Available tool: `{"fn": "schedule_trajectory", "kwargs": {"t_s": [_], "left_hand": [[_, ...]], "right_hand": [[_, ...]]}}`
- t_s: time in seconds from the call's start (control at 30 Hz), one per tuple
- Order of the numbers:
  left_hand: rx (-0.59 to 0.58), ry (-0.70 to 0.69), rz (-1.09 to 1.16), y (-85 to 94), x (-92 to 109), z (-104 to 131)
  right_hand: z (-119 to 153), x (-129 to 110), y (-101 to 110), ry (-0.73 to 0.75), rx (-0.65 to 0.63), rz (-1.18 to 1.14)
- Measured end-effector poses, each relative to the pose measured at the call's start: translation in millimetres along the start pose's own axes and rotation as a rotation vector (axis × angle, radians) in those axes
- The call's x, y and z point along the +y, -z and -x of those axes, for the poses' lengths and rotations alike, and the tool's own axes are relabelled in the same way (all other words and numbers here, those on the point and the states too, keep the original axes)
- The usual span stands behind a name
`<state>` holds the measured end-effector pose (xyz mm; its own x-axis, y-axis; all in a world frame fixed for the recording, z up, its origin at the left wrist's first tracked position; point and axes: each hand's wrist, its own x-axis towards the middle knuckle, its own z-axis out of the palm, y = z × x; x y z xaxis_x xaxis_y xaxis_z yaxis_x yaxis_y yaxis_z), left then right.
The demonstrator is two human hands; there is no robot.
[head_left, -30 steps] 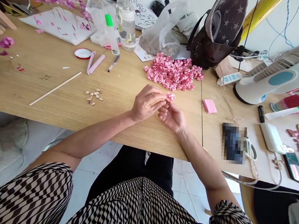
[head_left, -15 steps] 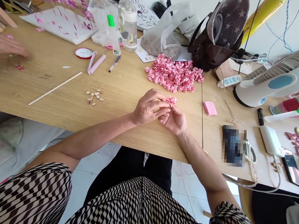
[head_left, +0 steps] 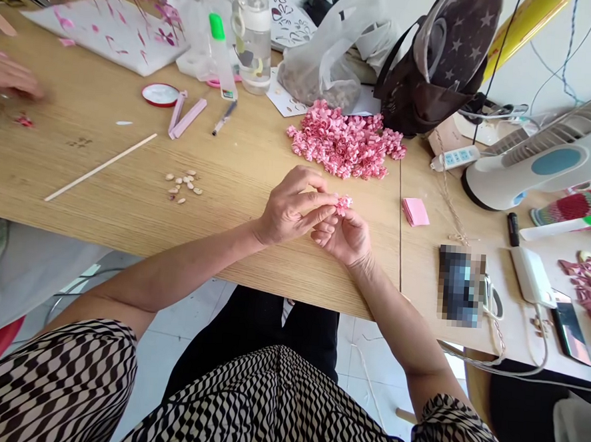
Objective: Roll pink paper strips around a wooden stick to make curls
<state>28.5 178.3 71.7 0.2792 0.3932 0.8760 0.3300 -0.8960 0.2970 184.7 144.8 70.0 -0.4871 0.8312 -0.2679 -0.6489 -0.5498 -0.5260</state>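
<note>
A small pink curled-paper flower [head_left: 344, 204] is pinched between both hands, above the wooden table [head_left: 234, 244]. My right hand [head_left: 347, 237] is closed on it from below, thumb and fingers at its base. Fingertips of my left hand [head_left: 292, 207] press together at the flower's left side, partly covering it. Just beyond the hands lies a heap of similar pink curled-paper flowers [head_left: 345, 144]. To the right rests a stack of pink paper squares [head_left: 415, 212]. Several pale seed-like pieces [head_left: 183, 184] lie scattered left of my left hand.
A thin white stick [head_left: 101, 167], a pen [head_left: 224, 118] and a red-rimmed lid [head_left: 160, 95] lie to the left. Another person's hand [head_left: 11, 77] works at the far left. A water bottle [head_left: 251, 41], dark bag [head_left: 414, 75] and white fan [head_left: 534, 159] stand behind.
The flower has shifted slightly right and down between my fingers, and its petals look turned. My left fingers have moved a little along it. The view has swung slightly.
</note>
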Motion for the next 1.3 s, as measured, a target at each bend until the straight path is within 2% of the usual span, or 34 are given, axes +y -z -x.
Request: {"fn": "schedule_trajectory", "kwargs": {"t_s": [0.13,0.27,0.4,0.5,0.63,0.8,0.93,1.07,1.3], "left_hand": [[0.013,0.019,-0.003,-0.3,1.7,-1.2],[-0.028,0.034,0.006,-1.2,0.9,-0.8],[-0.035,0.005,0.089,0.7,1.7,-1.0],[0.005,0.091,0.127,3.2,3.0,-2.4],[0.015,0.164,0.162,2.7,4.0,-2.4],[0.000,0.119,0.147,-2.1,7.1,0.7],[0.032,0.065,0.149,-3.9,8.4,2.4],[0.046,-0.012,0.167,-4.7,7.3,3.7],[-0.012,0.083,0.167,-3.4,8.5,3.4]], "right_hand": [[-1.3,1.3,0.3,-0.005,-0.002,0.018],[-2.1,2.0,2.0,0.000,0.016,0.037],[-0.9,0.5,3.7,0.034,-0.037,0.038],[1.1,-2.7,4.5,0.051,-0.102,0.039],[3.1,-5.6,6.2,0.065,-0.097,0.066],[3.2,-3.1,5.8,0.066,-0.072,0.055],[2.5,-1.5,4.5,0.050,-0.059,0.041],[2.0,-1.3,6.9,0.055,-0.092,0.015],[2.3,-1.2,7.6,0.067,-0.135,0.017]]}}
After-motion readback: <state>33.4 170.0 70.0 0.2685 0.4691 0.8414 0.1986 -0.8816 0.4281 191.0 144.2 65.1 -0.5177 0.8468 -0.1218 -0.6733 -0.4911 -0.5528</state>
